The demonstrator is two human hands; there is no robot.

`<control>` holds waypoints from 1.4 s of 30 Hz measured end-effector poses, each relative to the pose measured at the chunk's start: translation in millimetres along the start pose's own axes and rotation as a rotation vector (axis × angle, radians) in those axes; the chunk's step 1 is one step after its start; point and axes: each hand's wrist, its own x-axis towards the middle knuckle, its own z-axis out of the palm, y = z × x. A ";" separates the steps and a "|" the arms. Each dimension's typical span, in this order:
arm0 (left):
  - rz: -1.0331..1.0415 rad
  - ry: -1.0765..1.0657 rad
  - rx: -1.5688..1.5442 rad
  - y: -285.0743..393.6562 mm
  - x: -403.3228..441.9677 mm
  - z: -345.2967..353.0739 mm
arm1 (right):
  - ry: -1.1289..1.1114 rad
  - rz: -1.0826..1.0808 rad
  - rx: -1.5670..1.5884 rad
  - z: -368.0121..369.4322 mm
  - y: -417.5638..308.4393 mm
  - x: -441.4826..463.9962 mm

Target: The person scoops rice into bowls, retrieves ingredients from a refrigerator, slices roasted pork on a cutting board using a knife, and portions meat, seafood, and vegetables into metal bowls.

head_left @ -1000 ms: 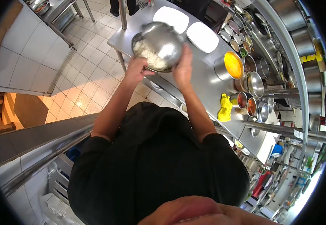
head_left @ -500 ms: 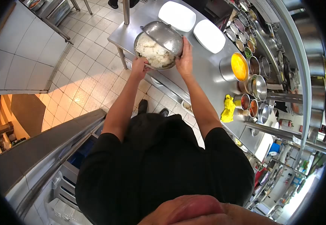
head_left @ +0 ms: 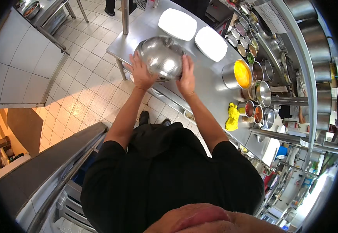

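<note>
A shiny metal bowl, apparently turned upside down, covers the place where white rice lay in a lower bowl. Only a sliver of rim from the lower bowl shows beneath it, and the rice is hidden. Against the near left side rests my left hand, its fingers spread and slightly blurred. My right hand clasps the right edge, fingers along the side. The bowls are at the near edge of the steel table.
Two white plates lie behind the bowls. To the right stand a pot of orange-yellow liquid, a yellow cloth and several metal containers. A table post rises at far left. Another person's shoes show beyond.
The upper metal bowl, tilted before with rice showing, now covers the rice. My left hand has gone from gripping the lower bowl's rim to lying spread on the side.
</note>
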 end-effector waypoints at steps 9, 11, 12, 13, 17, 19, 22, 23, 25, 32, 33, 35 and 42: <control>0.025 -0.267 0.186 32.9 16.3 12.3 | -0.004 -0.004 0.017 -0.6 11.3 26.8; 0.047 -0.059 -0.026 33.1 16.7 13.5 | 0.126 -0.074 0.070 -15.5 16.0 44.5; 0.060 0.040 -0.133 32.3 16.8 14.2 | 0.171 -0.066 0.077 -19.3 17.8 49.8; 0.074 0.009 -0.076 31.3 16.9 11.9 | 0.218 -0.056 0.083 -23.0 19.7 54.2; 0.168 0.057 -0.034 28.8 25.2 17.1 | 0.267 -0.028 0.121 -32.3 25.2 53.0; 0.212 0.028 0.030 32.3 29.8 21.5 | 0.216 -0.109 0.117 -33.0 27.7 42.9; 0.260 -0.201 0.228 22.7 26.6 31.1 | -0.056 0.050 0.091 -30.6 20.5 21.3; 0.364 0.026 0.155 24.5 23.4 33.2 | -0.036 0.048 0.047 -29.8 22.9 20.5; 0.238 0.056 0.018 26.5 26.5 38.3 | 0.055 0.065 0.125 -40.9 20.6 28.6; 0.231 0.003 -0.070 30.6 30.7 6.0 | 0.440 0.134 0.367 -96.8 18.0 -15.5; 0.236 0.041 -0.068 37.1 31.4 -2.7 | 0.463 0.248 0.493 -104.5 21.4 -37.5; 0.214 0.150 -0.045 51.0 33.5 -5.9 | 0.477 0.452 0.598 -122.5 48.3 -104.3; 0.149 -0.103 -0.898 244.9 -88.3 6.4 | 0.676 1.157 1.178 -239.9 128.7 -433.1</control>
